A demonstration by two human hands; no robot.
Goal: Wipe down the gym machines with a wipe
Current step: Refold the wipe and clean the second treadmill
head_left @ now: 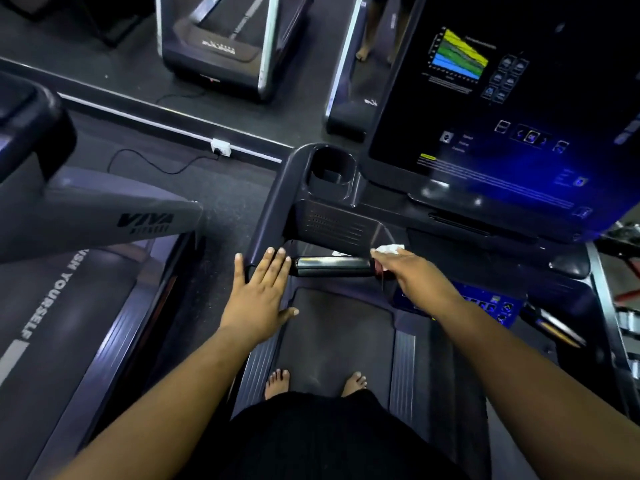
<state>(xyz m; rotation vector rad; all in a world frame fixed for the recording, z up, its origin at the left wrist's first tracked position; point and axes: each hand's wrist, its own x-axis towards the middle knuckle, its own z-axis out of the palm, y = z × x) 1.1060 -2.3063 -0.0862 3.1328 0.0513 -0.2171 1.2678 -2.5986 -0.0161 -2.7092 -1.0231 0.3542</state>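
Note:
I stand barefoot on a dark treadmill (pixel 334 344), facing its console (pixel 485 109) with a lit chart on the screen. My right hand (pixel 412 271) holds a white wipe (pixel 389 249) against the console's lower panel, at the right end of the chrome grip bar (pixel 332 264). My left hand (pixel 261 296) lies flat with straight fingers on the left handrail (pixel 268 216), just left of that bar. Most of the wipe is hidden under my fingers.
A cup holder (pixel 330 174) sits at the console's left corner. Another treadmill (pixel 69 271) marked VIVA stands close on the left. Further machines (pixel 221 46) stand beyond a floor rail with a wall socket (pixel 221 146) and cable. A control panel (pixel 485 303) glows blue under my right arm.

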